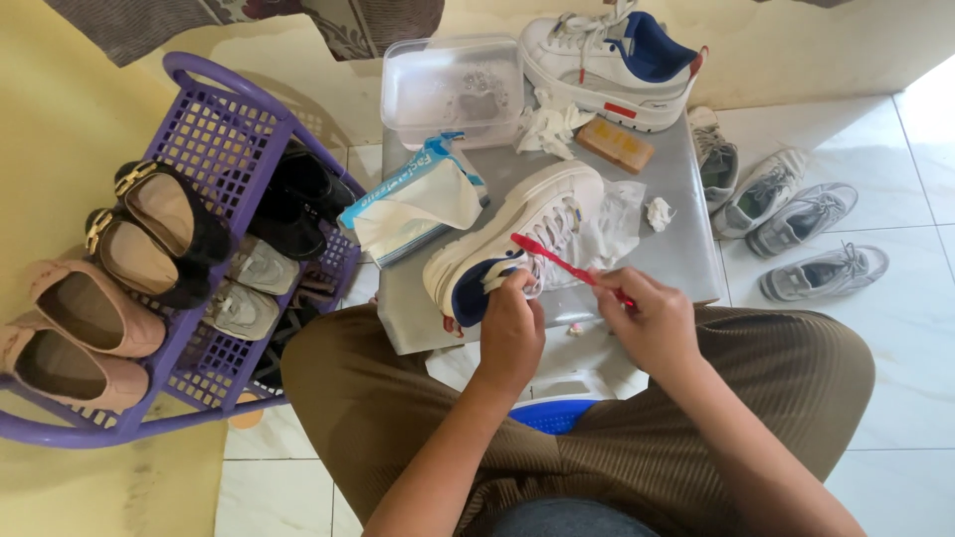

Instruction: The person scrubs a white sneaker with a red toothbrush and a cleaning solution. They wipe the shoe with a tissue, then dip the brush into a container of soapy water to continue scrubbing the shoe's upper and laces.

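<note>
A white chunky sneaker with a blue lining lies tilted on a small grey table. My left hand grips the sneaker at its heel and tongue. My right hand holds a red toothbrush whose head rests on the sneaker's laces. The matching sneaker stands upright at the table's far edge.
On the table are a clear plastic tub of soapy water, a blue tissue pack, crumpled tissues and a brown soap bar. A purple shoe rack with several shoes stands left. Grey sneakers lie on the tiled floor to the right.
</note>
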